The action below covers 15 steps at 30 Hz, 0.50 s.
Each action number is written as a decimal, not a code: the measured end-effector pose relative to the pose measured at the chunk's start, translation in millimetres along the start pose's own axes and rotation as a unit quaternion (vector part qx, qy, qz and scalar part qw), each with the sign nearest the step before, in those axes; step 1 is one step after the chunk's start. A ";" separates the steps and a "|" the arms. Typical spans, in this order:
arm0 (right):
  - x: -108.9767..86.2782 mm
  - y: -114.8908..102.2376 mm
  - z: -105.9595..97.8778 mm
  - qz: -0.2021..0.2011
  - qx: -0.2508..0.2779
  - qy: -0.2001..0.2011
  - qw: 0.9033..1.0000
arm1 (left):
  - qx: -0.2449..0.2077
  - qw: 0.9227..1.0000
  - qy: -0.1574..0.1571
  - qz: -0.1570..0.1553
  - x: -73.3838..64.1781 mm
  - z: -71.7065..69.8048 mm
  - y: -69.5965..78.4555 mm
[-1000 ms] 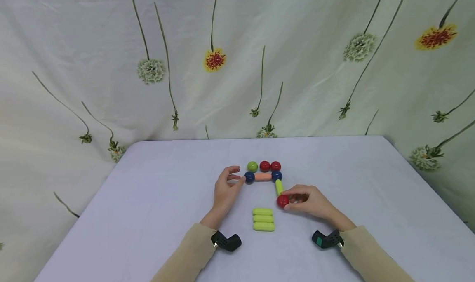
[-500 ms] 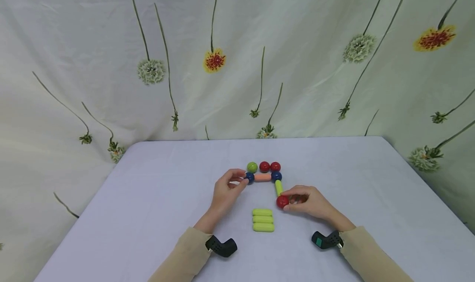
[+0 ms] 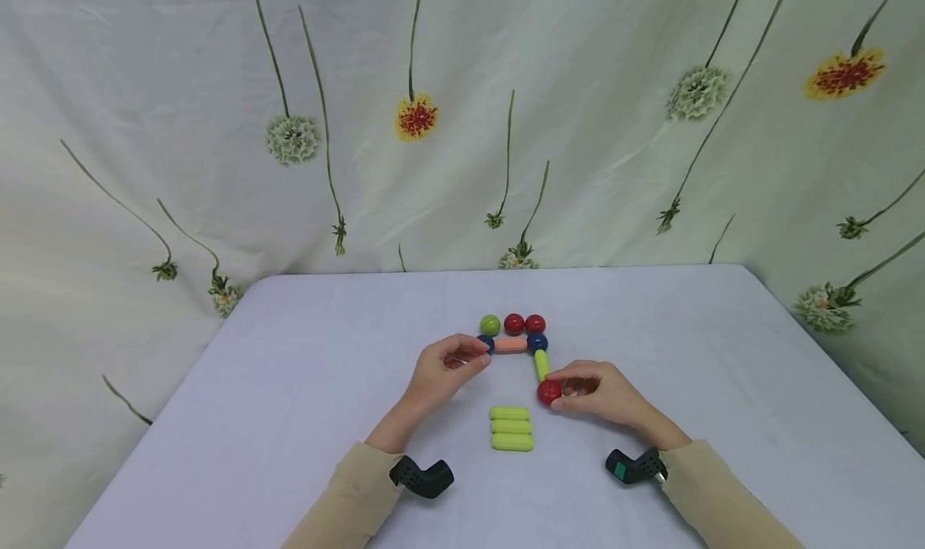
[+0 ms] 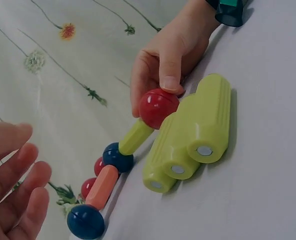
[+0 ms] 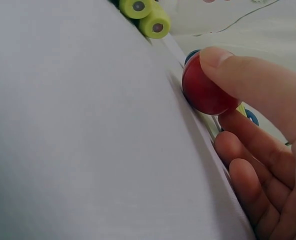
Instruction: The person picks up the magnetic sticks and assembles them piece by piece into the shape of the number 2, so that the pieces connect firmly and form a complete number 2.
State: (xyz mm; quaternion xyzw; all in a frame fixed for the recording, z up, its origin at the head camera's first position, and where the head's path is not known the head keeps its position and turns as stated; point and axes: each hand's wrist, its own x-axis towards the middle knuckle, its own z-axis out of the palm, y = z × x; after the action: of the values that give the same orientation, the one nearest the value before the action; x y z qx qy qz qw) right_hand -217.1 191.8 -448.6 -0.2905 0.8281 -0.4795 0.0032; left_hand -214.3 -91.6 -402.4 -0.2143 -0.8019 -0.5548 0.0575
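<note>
My right hand (image 3: 607,392) pinches a red ball (image 3: 549,392) between thumb and fingers. A yellow-green magnetic rod (image 3: 542,364) joins that ball to a dark blue ball (image 3: 537,343). From there an orange rod (image 3: 510,345) runs left to a second blue ball (image 4: 85,221). My left hand (image 3: 444,372) hovers at this left blue ball and partly covers it in the head view. In the left wrist view, the left fingers (image 4: 33,175) are loosely bent, apart from the ball, and hold nothing.
Three yellow-green rods (image 3: 511,429) lie side by side nearer the person. Behind the joined pieces sit a green ball (image 3: 490,325) and two red balls (image 3: 514,324). A white cloth covers the table (image 3: 325,356); a flowered curtain (image 3: 448,188) hangs behind it.
My left hand has shifted slightly right and toward the person, now covering more of the left blue ball in the head view. The right hand and its red ball have stayed in place.
</note>
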 end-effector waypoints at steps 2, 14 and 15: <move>0.1 0.3 0.1 0.000 -0.001 0.001 1.000 | -0.009 0.999 -0.035 -0.007 -0.5 -2.4 1.1; 0.3 0.2 1.9 0.001 -0.007 0.007 1.000 | 0.003 0.983 -0.183 -0.020 -5.4 -6.3 16.1; 0.3 -0.8 2.1 0.003 -0.007 0.006 1.000 | 0.001 0.982 -0.188 -0.022 -6.5 -6.8 20.0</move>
State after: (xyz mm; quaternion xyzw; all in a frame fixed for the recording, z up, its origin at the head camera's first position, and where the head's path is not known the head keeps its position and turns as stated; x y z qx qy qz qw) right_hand -216.4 189.7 -449.0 -0.2849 0.8325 -0.4751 -0.0026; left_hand -201.2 -93.8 -384.7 -0.2972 -0.8035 -0.5048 -0.1059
